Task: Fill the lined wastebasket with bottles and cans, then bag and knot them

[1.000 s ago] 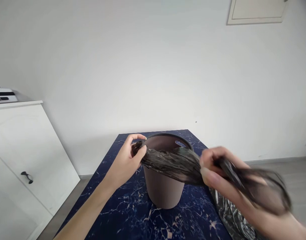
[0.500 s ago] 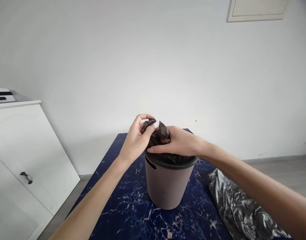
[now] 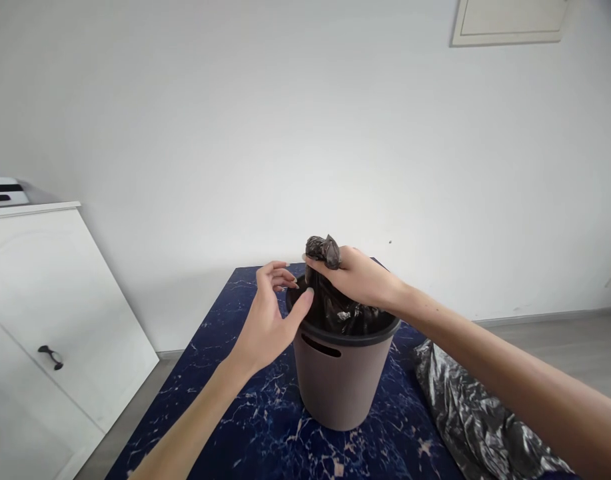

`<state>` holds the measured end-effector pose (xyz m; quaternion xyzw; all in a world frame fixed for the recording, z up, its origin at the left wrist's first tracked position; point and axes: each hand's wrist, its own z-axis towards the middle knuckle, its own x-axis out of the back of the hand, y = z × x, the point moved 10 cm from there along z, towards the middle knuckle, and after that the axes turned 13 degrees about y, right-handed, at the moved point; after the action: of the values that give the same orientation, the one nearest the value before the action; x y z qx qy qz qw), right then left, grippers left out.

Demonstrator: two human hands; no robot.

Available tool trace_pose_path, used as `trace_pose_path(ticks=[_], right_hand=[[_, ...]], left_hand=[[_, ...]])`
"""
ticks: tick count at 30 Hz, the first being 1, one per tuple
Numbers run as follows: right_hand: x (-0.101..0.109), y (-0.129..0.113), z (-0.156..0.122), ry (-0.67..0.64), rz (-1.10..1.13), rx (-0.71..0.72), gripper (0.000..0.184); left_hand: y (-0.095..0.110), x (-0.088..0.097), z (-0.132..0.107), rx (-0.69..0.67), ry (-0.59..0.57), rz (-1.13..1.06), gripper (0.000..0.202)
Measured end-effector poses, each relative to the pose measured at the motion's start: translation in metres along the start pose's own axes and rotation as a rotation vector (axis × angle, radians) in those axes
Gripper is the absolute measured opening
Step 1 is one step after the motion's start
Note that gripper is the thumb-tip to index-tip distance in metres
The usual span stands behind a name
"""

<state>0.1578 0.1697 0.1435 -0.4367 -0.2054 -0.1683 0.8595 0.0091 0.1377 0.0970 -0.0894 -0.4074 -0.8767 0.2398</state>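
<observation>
Fingers, right: my right hand [image 3: 358, 279] is clenched around the bunched top of the bag [image 3: 335, 303], a dark knot of plastic poking up past the knuckles.
Fingers, left: my left hand [image 3: 271, 313] is spread and holds nothing; the fingers [image 3: 280, 273] curl loosely, and the thumb tip sits at the bin rim, though I cannot tell if it touches.
Bag: black plastic, its gathered neck in my right fist, the rest hanging down inside the bin.
Bin: the bin [image 3: 341, 373] stands upright on the table [image 3: 235, 413], a slot handle on the wall facing me, a dark ring around the top.
Key relation: from my left fingers the bag neck lies toward 3 o'clock, just beside them and a little higher; the bag's long axis runs straight up and down, from fist into bin. The right hand is on it, the left is the near free one.
Around: a second, crumpled bag [image 3: 478, 420] lies on the table at 4 o'clock from the bin, apart from it. A white cabinet [image 3: 45, 300] stands off at 9 o'clock against the wall.
</observation>
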Motion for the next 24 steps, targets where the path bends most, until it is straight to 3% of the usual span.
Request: trace_pose_path(ticks=[6,12,18,20,24], right_hand=[[0.01,-0.005,-0.013,0.112,0.153,0.006,0.046],[0.01,-0.028,-0.04,0.071,0.248,0.15,0.043],[0.035,-0.012,-0.046,0.245,0.291,0.104,0.037],[0.037,-0.009,-0.047,0.242,0.35,0.073,0.034],[0.039,-0.004,-0.045,0.238,0.405,0.015,0.034]], left_hand=[[-0.006,-0.004,-0.012,-0.008,-0.022,0.158,0.046],[-0.005,-0.01,-0.019,-0.02,-0.012,0.17,0.059],[-0.004,-0.017,-0.022,-0.062,-0.016,0.147,0.074],[-0.001,-0.018,-0.023,-0.081,-0.016,0.129,0.069],[0.02,-0.02,-0.029,-0.224,-0.001,0.047,0.04]])
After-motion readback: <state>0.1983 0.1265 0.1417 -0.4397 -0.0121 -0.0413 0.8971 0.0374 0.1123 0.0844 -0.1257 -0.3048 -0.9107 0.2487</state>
